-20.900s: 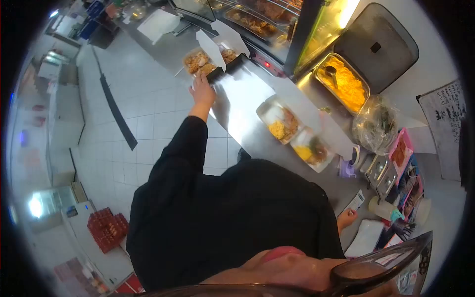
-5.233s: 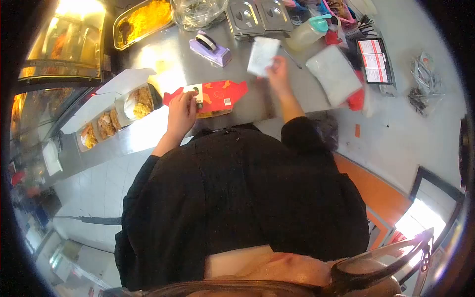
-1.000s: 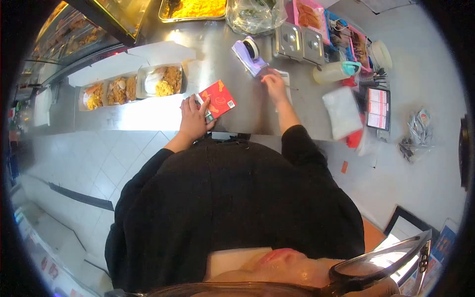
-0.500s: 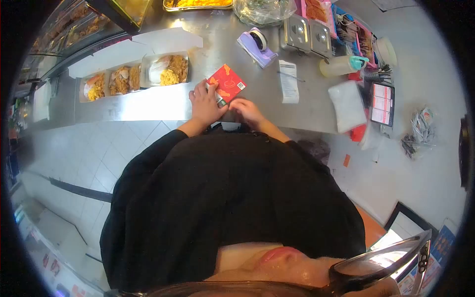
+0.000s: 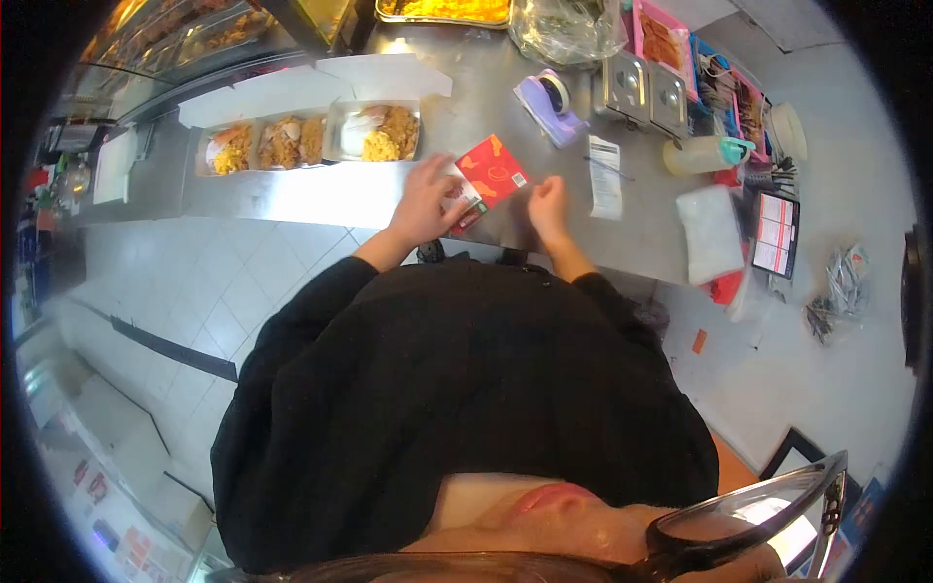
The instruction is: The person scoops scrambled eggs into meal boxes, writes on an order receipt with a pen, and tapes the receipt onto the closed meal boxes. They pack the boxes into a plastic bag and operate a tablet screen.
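Observation:
A closed red box (image 5: 494,173) with a printed label sits on the steel counter, near its front edge. My left hand (image 5: 426,202) holds the box by its left side, fingers over the white and green part. Just right of the box is my right hand (image 5: 549,207), its fingers curled together; whether something small is between them is too small to tell. The purple tape dispenser (image 5: 551,115) stands behind the two hands. A printed paper slip (image 5: 604,177) with a pen across it lies to the right of my right hand.
Open boxes of fried chicken and rice (image 5: 380,134) stand in a row at the left. A tray of yellow food (image 5: 445,10), a plastic bag (image 5: 569,27) and lidded steel containers (image 5: 625,85) are at the back. Rightward are a bottle (image 5: 695,154), white sheets (image 5: 709,233) and a tablet (image 5: 776,234).
My right hand has gone from the tape dispenser to the box's near corner, then off to its right. The view has shifted, while my left hand stays on the box.

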Action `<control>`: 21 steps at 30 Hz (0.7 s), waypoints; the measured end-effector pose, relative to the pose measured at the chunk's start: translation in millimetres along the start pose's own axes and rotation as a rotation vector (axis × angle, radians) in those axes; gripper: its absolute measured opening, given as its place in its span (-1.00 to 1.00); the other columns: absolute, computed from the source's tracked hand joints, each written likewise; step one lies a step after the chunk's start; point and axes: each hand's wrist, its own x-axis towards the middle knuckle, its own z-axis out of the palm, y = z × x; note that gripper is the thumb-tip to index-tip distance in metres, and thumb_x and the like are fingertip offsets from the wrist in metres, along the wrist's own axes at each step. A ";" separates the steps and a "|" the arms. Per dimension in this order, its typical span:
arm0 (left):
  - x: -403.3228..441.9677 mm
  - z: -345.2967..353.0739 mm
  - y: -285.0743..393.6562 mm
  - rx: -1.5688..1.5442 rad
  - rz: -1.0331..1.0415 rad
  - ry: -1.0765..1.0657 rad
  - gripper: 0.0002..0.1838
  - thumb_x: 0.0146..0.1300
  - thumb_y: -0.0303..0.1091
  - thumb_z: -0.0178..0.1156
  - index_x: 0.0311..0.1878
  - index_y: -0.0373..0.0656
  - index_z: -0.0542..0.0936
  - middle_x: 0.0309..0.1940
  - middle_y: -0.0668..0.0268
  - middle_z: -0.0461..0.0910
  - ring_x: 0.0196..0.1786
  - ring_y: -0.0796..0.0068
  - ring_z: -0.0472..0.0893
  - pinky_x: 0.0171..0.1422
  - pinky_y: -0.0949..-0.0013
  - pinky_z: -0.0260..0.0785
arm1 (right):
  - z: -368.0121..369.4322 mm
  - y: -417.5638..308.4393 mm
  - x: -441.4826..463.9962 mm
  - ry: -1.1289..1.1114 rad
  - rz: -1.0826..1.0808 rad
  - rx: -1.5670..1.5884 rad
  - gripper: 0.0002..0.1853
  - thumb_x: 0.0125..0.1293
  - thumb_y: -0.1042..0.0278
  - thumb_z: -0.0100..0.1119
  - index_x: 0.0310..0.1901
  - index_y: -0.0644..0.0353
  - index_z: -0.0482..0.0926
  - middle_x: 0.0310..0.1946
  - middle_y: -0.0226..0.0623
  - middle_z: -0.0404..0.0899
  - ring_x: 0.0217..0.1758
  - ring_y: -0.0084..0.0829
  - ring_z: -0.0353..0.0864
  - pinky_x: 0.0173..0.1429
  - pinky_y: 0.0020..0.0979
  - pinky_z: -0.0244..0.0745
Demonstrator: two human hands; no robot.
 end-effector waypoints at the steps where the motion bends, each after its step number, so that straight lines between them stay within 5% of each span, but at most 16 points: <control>1: -2.4 -2.8 -6.5 -0.026 -0.084 0.135 -0.55 0.14 -0.18 0.30 0.12 -0.02 0.54 0.32 -0.01 0.29 0.40 -0.12 0.21 0.39 -0.13 0.06 | -4.0 -9.9 0.7 0.086 -0.060 0.048 -0.68 0.24 0.28 0.27 -0.08 0.27 0.43 -0.22 -0.10 0.50 -0.13 -0.13 0.52 -0.04 -0.19 0.43; 6: 19.3 -12.3 -4.0 0.147 -0.323 0.060 -0.37 0.23 -0.15 0.21 0.34 -0.12 0.33 0.23 -0.02 0.40 0.31 -0.05 0.32 0.39 -0.05 0.05 | -1.0 -61.1 -11.3 0.059 -0.325 -0.027 -0.48 0.21 0.13 0.33 0.06 0.30 0.42 -0.08 -0.06 0.48 0.03 -0.07 0.49 0.12 -0.14 0.40; 9: 41.0 -13.9 -10.9 -0.106 -0.252 -0.077 -0.37 0.25 -0.15 0.19 0.36 -0.11 0.31 0.14 -0.03 0.48 0.25 -0.01 0.40 0.39 -0.05 0.05 | -3.5 -66.2 -16.5 -0.045 -0.157 0.003 -0.44 0.20 0.10 0.35 0.09 0.33 0.45 -0.03 -0.02 0.49 0.09 -0.05 0.49 0.18 -0.15 0.40; 12: 47.0 -20.1 -31.1 -0.145 -0.241 0.005 -0.34 0.23 -0.20 0.20 0.38 -0.15 0.28 0.13 -0.02 0.49 0.23 -0.01 0.42 0.39 -0.07 0.06 | -9.7 -64.3 -25.9 -0.058 -0.089 0.029 -0.43 0.19 0.05 0.36 0.05 0.36 0.47 0.00 0.00 0.48 0.11 -0.04 0.49 0.18 -0.14 0.40; 13: 42.1 -22.3 -36.7 -0.033 -0.184 0.304 -0.31 0.22 -0.27 0.19 0.37 -0.30 0.22 0.19 -0.10 0.41 0.27 -0.08 0.35 0.39 -0.05 0.09 | -11.9 -61.5 -30.4 -0.055 -0.061 0.012 -0.40 0.18 0.03 0.37 0.07 0.36 0.46 0.01 0.03 0.48 0.12 -0.03 0.49 0.20 -0.15 0.40; 15: 29.2 -22.0 -69.8 0.166 -0.461 0.599 -0.28 0.19 -0.29 0.18 0.34 -0.46 0.18 0.27 -0.23 0.27 0.34 -0.17 0.25 0.43 -0.03 0.07 | -11.9 -53.1 -36.0 -0.038 -0.008 -0.018 -0.35 0.17 0.00 0.38 0.10 0.38 0.45 0.04 0.08 0.48 0.13 -0.02 0.49 0.22 -0.17 0.40; 16: 29.5 -25.6 -83.6 0.094 -0.742 0.564 -0.25 0.17 -0.28 0.17 0.33 -0.54 0.15 0.32 -0.34 0.13 0.40 -0.26 0.13 0.49 -0.04 0.01 | -11.2 -50.0 -38.5 -0.026 0.002 -0.012 -0.34 0.17 -0.01 0.38 0.10 0.39 0.45 0.04 0.09 0.48 0.13 -0.02 0.50 0.22 -0.17 0.40; 17: 30.7 -32.8 -94.7 -0.012 -0.931 0.452 -0.24 0.18 -0.22 0.14 0.32 -0.56 0.17 0.27 -0.37 0.21 0.37 -0.26 0.20 0.49 -0.03 0.03 | -10.9 -46.5 -41.7 -0.018 0.011 -0.008 -0.33 0.17 -0.02 0.38 0.09 0.40 0.45 0.04 0.09 0.48 0.13 -0.03 0.50 0.22 -0.17 0.40; 21: 34.4 -33.5 -125.7 0.052 -0.912 0.310 -0.32 0.24 -0.12 0.07 0.25 -0.55 0.31 0.06 -0.37 0.44 0.22 -0.23 0.43 0.37 0.04 0.24 | -13.4 -35.8 -47.3 -0.038 0.038 0.012 -0.29 0.17 -0.06 0.36 0.10 0.44 0.41 0.03 0.10 0.47 0.12 0.01 0.49 0.20 -0.12 0.40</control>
